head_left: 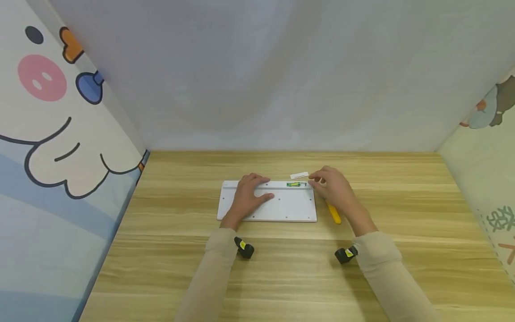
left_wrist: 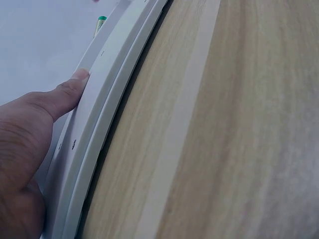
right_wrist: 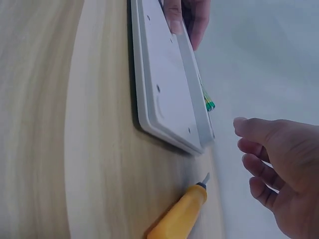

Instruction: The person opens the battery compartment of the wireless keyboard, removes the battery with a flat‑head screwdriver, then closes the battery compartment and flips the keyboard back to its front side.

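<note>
A white keyboard [head_left: 281,208] lies face down on the table, its ridge along the far side. In the ridge's open battery compartment sit green-and-yellow batteries [head_left: 295,184]; the right wrist view shows green battery ends [right_wrist: 210,105] sticking up. My left hand [head_left: 247,197] rests spread on the keyboard's left half, thumb on the flat back and fingertips at the far edge. My right hand [head_left: 333,188] hovers by the compartment's right end, fingers loosely bent. Nothing shows between its thumb [right_wrist: 254,128] and fingers in the right wrist view.
A small white battery cover [head_left: 299,175] lies just behind the keyboard. Right of the keyboard, partly under my right hand in the head view, is a yellow-handled screwdriver [head_left: 334,213]. A pale wall [head_left: 281,112] stands behind the wooden table [head_left: 173,250].
</note>
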`<state>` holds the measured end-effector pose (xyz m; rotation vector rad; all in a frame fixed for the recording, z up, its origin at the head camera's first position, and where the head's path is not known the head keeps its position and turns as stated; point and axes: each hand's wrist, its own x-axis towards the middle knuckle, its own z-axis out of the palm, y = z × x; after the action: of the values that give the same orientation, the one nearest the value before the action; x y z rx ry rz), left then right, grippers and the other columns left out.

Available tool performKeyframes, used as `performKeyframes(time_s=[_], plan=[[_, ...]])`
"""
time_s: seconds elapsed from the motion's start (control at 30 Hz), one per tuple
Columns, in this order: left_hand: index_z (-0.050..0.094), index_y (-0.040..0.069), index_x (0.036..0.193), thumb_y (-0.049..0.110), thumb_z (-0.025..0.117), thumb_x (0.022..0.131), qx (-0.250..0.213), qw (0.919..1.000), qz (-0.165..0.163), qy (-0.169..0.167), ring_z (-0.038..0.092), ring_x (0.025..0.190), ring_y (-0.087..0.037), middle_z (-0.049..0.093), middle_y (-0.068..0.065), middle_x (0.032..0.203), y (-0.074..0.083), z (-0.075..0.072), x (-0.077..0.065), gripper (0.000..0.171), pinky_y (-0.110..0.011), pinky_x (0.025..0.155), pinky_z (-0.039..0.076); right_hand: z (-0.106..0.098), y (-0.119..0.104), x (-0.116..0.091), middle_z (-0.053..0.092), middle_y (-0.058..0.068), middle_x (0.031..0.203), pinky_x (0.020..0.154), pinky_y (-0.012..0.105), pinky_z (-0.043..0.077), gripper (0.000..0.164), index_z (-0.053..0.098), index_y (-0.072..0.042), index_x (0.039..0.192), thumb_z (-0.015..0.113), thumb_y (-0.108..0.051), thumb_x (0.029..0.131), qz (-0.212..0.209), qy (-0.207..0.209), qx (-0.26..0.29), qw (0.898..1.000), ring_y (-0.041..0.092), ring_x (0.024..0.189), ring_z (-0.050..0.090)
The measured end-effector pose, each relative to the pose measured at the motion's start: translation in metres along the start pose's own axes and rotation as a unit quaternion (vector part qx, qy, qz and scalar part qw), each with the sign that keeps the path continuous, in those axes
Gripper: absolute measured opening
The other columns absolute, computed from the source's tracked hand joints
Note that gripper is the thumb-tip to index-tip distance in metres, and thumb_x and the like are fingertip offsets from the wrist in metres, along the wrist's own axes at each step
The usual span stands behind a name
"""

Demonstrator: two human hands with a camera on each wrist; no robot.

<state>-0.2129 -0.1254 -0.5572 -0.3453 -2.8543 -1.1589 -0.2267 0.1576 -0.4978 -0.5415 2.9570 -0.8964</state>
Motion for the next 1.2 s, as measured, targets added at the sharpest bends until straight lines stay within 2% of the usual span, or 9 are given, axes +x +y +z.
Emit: performKeyframes(time_s=[0.17, 0.37, 0.77, 0.97, 1.2], plan=[[0.066, 0.019, 0.133, 0.038, 0.081, 0.086, 0.000, 1.0000, 0.001, -0.002, 0.054, 0.129, -0.024, 0.065, -0.004, 0.129, -0.001, -0.001, 0.000, 0.053, -0.046, 0.118, 0.040, 0.009, -0.007, 0.010, 0.070, 0.012, 0.101, 0.084, 0.042, 0.054, 0.020, 0.076, -0.004, 0.112, 0.068, -0.016, 0.098, -0.016, -0.025, -0.005, 1.000, 0.027, 0.093, 0.062], [0.067, 0.019, 0.133, 0.037, 0.082, 0.085, -0.004, 1.0000, 0.007, 0.000, 0.054, 0.128, -0.025, 0.066, -0.004, 0.129, -0.001, -0.001, -0.001, 0.054, -0.046, 0.117, 0.041, 0.015, -0.015, 0.014, 0.070, 0.012, 0.101, 0.086, 0.043, 0.056, 0.018, 0.077, -0.004, 0.111, 0.069, -0.012, 0.096, -0.019, -0.046, -0.006, 0.999, 0.027, 0.095, 0.064], [0.067, 0.018, 0.132, 0.037, 0.081, 0.086, -0.003, 1.0000, 0.009, 0.003, 0.055, 0.127, -0.026, 0.067, -0.005, 0.127, 0.000, -0.001, 0.000, 0.052, -0.046, 0.117, 0.041, 0.017, -0.017, 0.014, 0.070, 0.010, 0.101, 0.086, 0.041, 0.057, 0.015, 0.076, -0.005, 0.108, 0.071, -0.010, 0.095, -0.034, -0.045, -0.025, 0.998, 0.026, 0.095, 0.065], [0.067, 0.018, 0.132, 0.037, 0.081, 0.086, -0.006, 0.9999, 0.008, 0.003, 0.054, 0.127, -0.026, 0.067, -0.005, 0.127, 0.000, -0.002, -0.001, 0.052, -0.046, 0.117, 0.040, 0.018, -0.017, 0.012, 0.068, 0.010, 0.104, 0.089, 0.041, 0.058, 0.015, 0.073, -0.004, 0.110, 0.068, -0.011, 0.097, -0.041, -0.047, -0.026, 0.998, 0.025, 0.097, 0.065], [0.067, 0.019, 0.133, 0.038, 0.081, 0.087, -0.003, 1.0000, 0.004, -0.001, 0.054, 0.129, -0.026, 0.066, -0.005, 0.129, 0.001, -0.002, -0.001, 0.052, -0.047, 0.118, 0.040, 0.015, -0.015, 0.011, 0.064, 0.010, 0.114, 0.094, 0.043, 0.058, 0.021, 0.067, -0.004, 0.119, 0.061, -0.016, 0.102, -0.028, -0.061, -0.025, 0.997, 0.026, 0.105, 0.065]])
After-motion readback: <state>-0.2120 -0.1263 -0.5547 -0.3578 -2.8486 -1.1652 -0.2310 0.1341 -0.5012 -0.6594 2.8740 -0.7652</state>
